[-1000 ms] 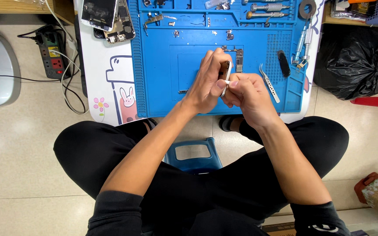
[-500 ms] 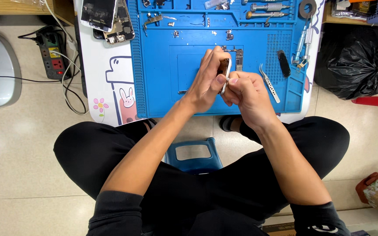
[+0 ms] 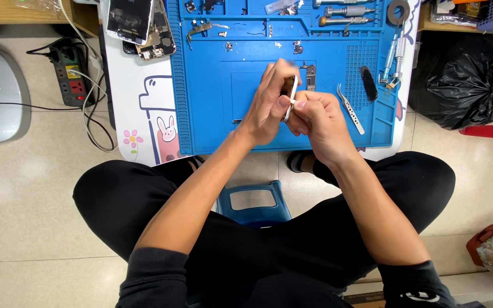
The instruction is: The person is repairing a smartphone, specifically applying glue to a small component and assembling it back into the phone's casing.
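I see through one camera on the person's head. It looks straight down at the flat blue rubber work mat point(image 3: 218, 91), from fairly near. The mat fills the top middle. Below the mat come the arms, lap and floor.

- Two hands up over the mat: left hand point(image 3: 266, 105), right hand point(image 3: 318, 120).
- One blue work mat point(image 3: 212, 114).
- One pair of tweezers point(image 3: 351, 108) lying right of the hands.
- One small black brush point(image 3: 368, 83).
- One power strip point(image 3: 69, 77) on the floor.
- One black rubbish bag point(image 3: 468, 80).
- One blue stool point(image 3: 255, 202).
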